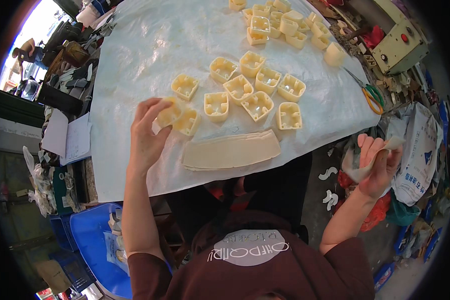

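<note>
My left hand (149, 125) is closed on a cream plastic cup-shaped part (170, 113), smeared by motion, just above the table. Beside it lies another cream part (188, 123), open side up. Off the table's right edge, my right hand (375, 167) grips a thin, limp beige sheet (357, 170) that folds over the fingers. In front of me rests a stack of flat beige sheets (231, 151) with uneven edges. Several more cream parts (241, 89) stand in a loose group mid-table, their inner pegs showing.
White sheeting (135, 60) covers the table. More cream parts (285, 24) are heaped at the far right, near scissors with green and orange handles (371, 96). A control box (401, 47) stands beyond. Open paper (75, 137) lies left, above a blue bin (92, 235); bags (415, 160) crowd the right.
</note>
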`<state>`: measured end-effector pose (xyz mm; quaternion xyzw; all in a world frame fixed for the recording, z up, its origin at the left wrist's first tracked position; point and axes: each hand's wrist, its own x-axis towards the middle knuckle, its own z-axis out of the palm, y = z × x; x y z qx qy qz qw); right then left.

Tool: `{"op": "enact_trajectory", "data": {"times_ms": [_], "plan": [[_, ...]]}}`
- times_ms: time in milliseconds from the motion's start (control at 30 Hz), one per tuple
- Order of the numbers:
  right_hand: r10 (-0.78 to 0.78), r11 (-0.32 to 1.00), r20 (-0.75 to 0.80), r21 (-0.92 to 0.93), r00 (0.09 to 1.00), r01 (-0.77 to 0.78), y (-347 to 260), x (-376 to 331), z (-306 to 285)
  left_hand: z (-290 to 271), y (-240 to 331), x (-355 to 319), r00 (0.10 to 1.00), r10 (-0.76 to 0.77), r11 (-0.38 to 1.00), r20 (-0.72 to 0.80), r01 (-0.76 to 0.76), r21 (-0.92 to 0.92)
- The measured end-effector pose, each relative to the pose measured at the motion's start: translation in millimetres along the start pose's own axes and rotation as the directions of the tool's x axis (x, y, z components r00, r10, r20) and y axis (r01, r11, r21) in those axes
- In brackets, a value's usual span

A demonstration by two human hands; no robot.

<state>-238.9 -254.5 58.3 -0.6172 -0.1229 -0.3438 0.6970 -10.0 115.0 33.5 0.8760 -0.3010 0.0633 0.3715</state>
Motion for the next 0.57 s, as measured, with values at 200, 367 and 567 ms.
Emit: {"op": "enact_trajectory", "data": {"times_ms": [200, 367, 567], "plan": [[0.052, 0.994, 0.155, -0.107, 0.987, -0.036, -8, 2, 53, -3, 36, 0, 0.973, -0.193, 0.763, -0.124, 0.069, -0.643], [0.124, 0.983, 0.404, -0.173, 0.906, -0.058, -9, 11, 104, 16, 93, -28, 0.976, -0.131, 0.567, 0.174, 0.218, -0.795], [0.170, 0.971, 0.509, -0.232, 0.844, -0.056, 9, 1, 130, 33, 103, -51, 0.971, 0.085, 0.935, 0.223, 0.000, -0.356]]}}
